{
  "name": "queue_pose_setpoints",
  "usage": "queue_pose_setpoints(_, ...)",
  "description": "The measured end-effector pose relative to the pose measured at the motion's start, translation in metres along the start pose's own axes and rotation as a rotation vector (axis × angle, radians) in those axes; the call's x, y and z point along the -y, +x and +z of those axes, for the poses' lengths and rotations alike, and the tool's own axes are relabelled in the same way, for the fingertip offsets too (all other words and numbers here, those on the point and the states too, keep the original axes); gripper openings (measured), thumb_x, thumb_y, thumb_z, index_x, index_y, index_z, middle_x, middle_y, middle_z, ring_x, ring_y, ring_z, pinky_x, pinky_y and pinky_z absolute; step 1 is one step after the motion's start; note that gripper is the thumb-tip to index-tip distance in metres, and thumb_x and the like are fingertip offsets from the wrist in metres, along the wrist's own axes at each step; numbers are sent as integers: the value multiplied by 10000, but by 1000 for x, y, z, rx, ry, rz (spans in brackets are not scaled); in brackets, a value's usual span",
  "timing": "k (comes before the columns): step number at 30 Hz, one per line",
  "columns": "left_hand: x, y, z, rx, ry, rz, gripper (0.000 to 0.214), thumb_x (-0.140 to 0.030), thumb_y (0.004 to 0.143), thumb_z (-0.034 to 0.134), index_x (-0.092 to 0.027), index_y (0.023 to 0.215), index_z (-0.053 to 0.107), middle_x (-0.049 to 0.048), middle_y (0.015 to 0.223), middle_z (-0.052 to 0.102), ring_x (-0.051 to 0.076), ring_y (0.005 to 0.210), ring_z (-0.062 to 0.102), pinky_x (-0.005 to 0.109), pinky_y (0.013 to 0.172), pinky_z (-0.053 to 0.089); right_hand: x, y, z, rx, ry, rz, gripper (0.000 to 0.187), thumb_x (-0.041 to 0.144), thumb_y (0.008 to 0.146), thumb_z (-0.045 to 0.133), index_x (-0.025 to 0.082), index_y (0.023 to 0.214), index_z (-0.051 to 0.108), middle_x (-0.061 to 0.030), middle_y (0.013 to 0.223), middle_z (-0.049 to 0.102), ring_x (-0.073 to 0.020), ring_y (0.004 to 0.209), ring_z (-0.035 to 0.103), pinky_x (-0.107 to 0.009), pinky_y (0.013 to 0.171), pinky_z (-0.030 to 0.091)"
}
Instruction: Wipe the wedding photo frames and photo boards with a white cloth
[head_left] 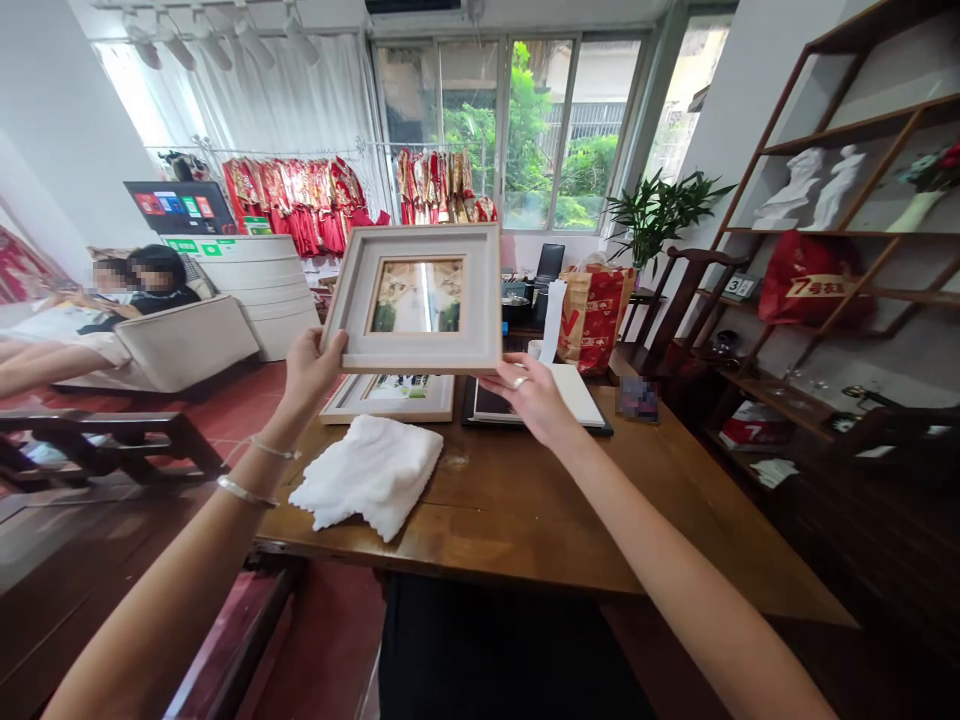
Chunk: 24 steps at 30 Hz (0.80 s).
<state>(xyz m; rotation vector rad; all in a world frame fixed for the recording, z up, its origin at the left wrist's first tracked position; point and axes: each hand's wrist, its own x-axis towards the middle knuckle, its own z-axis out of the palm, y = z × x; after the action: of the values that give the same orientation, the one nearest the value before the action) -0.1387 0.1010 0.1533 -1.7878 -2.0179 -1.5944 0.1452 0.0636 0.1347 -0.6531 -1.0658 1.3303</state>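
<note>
A picture frame (348, 300) with a pale wood border and a wide light mat is held up above the table. Its lower left edge is gripped by my left hand (311, 368), thumb on the front. My right hand (534, 395), with a ring, holds the lower right corner. Reflections cover part of the small picture inside. Below it a second picture frame (431, 408) lies on the wooden table (517, 520), partly hidden. A crumpled white cloth (379, 465) rests nearer to me. Beside my right hand is a dark flat board with white sheets (576, 395).
A red patterned paper bag (596, 315) stands at the table's far side, near a plant (660, 215). Shelves (832, 240) rise on the right. Two people recline on a pale sofa (187, 345) at left. Red garments (300, 205) hang behind.
</note>
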Motion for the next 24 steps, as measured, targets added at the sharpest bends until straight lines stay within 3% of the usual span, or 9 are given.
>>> queue_pose_setpoints(3, -25, -23, 9, 8, -105, 21, 342, -361, 870, 441, -84, 1051, 528, 69, 934, 620, 156, 772, 554, 247, 665, 447, 29, -20, -22, -8, -64, -1, 32, 187, 808, 555, 171, 829, 572, -35, 867, 689, -185, 895, 664, -357, 856, 540)
queue_pose_setpoints(5, -43, -52, 14, 32, -165, 53, 342, -407, 842, 457, -127, 1021, 532, 62, 943, 620, 173, 798, 571, 259, 669, 458, 42, -38, -36, -91, -169, -41, 164, 300, 809, 564, 178, 908, 607, -59, 950, 701, -227, 990, 640, -361, 842, 540)
queue_pose_setpoints(8, -68, -112, 17, 137, -294, 98, 309, -446, 813, 480, -182, 968, 525, 60, 940, 613, 206, 834, 581, 304, 712, 467, 52, -78, -63, -382, -343, -112, 368, 291, 717, 667, 220, 1072, 602, -51, 1095, 686, -252, 1024, 633, -350, 854, 530)
queue_pose_setpoints(11, -85, -176, 16, 349, -380, -1, 265, -472, 820, 467, -251, 964, 484, 47, 986, 620, 222, 902, 598, 316, 742, 484, 52, -128, -98, -449, -425, 52, 480, 374, 696, 687, 231, 1145, 597, -72, 1103, 693, -276, 946, 671, -355, 784, 557)
queue_pose_setpoints(14, -88, -228, 16, 541, -419, -102, 248, -499, 819, 478, -290, 951, 456, 29, 968, 643, 228, 893, 618, 327, 728, 506, 48, -174, -130, -475, -474, 226, 540, 436, 693, 670, 212, 1179, 599, -101, 1067, 711, -296, 867, 697, -365, 711, 574)
queue_pose_setpoints(17, -83, -260, 18, 654, -451, -184, 250, -514, 816, 492, -295, 931, 455, 39, 1019, 651, 232, 883, 633, 342, 738, 518, 39, -201, -150, -515, -500, 352, 544, 455, 658, 686, 185, 1128, 640, -114, 1005, 730, -307, 823, 704, -367, 678, 576)
queue_pose_setpoints(20, -74, -278, 22, 668, -404, -237, 270, -545, 808, 482, -301, 923, 460, 56, 1052, 651, 252, 865, 641, 366, 724, 522, 29, -211, -158, -493, -540, 390, 531, 478, 663, 675, 180, 1101, 648, -110, 1044, 719, -305, 884, 692, -370, 745, 561)
queue_pose_setpoints(24, -64, -289, 23, 628, -352, -247, 263, -554, 797, 495, -326, 926, 466, 55, 1038, 656, 261, 897, 636, 374, 762, 515, 20, -207, -163, -359, -698, 396, 455, 485, 702, 631, 197, 1054, 651, -93, 1101, 697, -298, 1012, 641, -359, 842, 513)
